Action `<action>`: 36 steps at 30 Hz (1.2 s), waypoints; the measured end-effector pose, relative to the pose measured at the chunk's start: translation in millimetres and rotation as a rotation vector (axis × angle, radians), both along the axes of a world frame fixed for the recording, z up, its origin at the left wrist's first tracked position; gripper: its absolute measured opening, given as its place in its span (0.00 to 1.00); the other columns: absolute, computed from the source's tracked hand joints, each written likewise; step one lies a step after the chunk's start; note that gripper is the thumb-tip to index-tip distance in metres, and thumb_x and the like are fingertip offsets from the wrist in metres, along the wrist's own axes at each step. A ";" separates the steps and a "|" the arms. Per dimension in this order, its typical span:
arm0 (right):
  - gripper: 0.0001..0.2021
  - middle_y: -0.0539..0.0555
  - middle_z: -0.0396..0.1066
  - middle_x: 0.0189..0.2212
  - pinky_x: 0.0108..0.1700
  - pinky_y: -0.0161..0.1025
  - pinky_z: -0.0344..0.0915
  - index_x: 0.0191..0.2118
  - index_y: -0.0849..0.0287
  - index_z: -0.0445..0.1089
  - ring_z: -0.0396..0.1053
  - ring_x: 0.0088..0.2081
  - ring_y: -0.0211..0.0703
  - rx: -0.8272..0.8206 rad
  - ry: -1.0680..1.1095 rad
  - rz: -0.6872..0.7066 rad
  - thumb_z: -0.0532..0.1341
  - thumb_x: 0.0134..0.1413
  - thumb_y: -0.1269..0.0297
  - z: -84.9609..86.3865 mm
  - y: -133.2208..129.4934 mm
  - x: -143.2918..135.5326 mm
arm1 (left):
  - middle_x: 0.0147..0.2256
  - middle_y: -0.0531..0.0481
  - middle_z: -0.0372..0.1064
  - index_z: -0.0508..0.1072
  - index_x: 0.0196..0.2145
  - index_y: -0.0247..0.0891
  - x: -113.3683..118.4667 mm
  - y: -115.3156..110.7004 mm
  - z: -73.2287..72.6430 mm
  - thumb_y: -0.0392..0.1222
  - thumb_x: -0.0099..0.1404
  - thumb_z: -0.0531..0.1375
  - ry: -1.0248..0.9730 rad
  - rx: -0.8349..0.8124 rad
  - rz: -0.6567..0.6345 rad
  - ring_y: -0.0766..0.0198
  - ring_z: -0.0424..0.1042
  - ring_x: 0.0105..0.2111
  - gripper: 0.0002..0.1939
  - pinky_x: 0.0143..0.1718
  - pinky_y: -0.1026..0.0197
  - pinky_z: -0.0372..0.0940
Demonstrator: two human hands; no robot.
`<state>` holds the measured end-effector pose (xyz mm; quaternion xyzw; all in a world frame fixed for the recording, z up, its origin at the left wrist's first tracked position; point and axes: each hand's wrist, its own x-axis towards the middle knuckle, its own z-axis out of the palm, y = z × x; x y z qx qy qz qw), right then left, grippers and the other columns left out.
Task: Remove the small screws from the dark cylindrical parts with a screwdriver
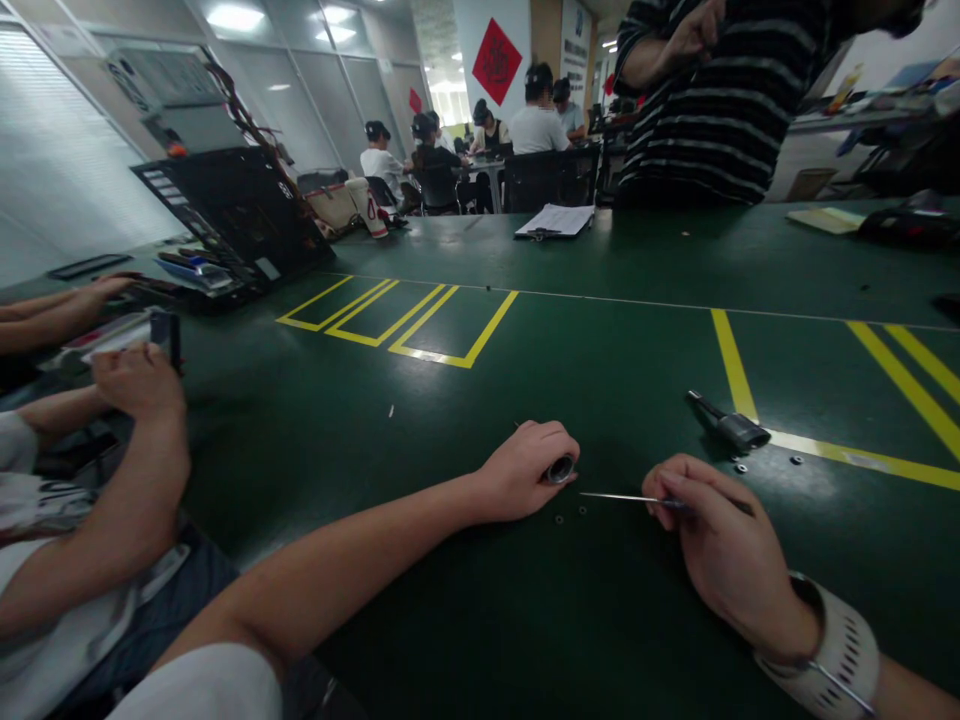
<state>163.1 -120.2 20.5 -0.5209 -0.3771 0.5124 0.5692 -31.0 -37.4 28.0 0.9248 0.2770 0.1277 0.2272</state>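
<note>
My left hand (pixel 527 470) rests on the green table, its fingers wrapped round a dark cylindrical part with a hollow metal end (pixel 559 469) that faces right. In my right hand (pixel 724 540) is a thin pointed metal tool (pixel 619 496), pinched between thumb and fingers. Its tip points left, just short of the cylindrical part and apart from it. Small dark rings (pixel 559 519) lie below that tip. Beyond my right hand lies a dark grey part with a narrow stem (pixel 739 432), and small metal nuts or washers (pixel 741 468) sit near it.
Yellow tape outlines (pixel 431 356) mark the green table (pixel 450 420). A clipboard with paper (pixel 555 221) lies at the far side, near a standing person in a striped shirt (pixel 697 110). At left, a co-worker's hand (pixel 142 380) holds a dark object, close to an open black case (pixel 240 215).
</note>
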 end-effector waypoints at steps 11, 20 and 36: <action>0.10 0.50 0.61 0.19 0.27 0.37 0.56 0.21 0.56 0.68 0.58 0.25 0.40 0.149 0.125 0.052 0.60 0.51 0.62 0.4 -1.7 -1.2 | 0.39 0.47 0.63 0.61 0.38 0.37 -2.2 -1.4 -3.3 0.40 0.60 0.59 -0.114 -0.060 0.135 0.63 0.63 0.36 0.10 0.37 0.60 0.62; 0.06 0.52 0.64 0.28 0.34 0.40 0.60 0.32 0.54 0.68 0.63 0.33 0.44 0.377 -0.343 0.222 0.55 0.59 0.66 -0.9 -16.8 -2.5 | 0.42 0.46 0.65 0.65 0.39 0.37 -2.4 1.8 -6.5 0.41 0.60 0.59 -0.162 -0.008 0.090 0.60 0.65 0.43 0.11 0.44 0.57 0.60; 0.04 0.51 0.67 0.30 0.38 0.45 0.59 0.33 0.53 0.65 0.64 0.34 0.45 0.480 -0.823 0.172 0.56 0.56 0.69 4.3 -22.3 -11.1 | 0.41 0.48 0.68 0.63 0.42 0.37 -0.1 0.2 -3.8 0.40 0.62 0.57 -0.049 0.033 -0.016 0.61 0.66 0.44 0.10 0.47 0.57 0.55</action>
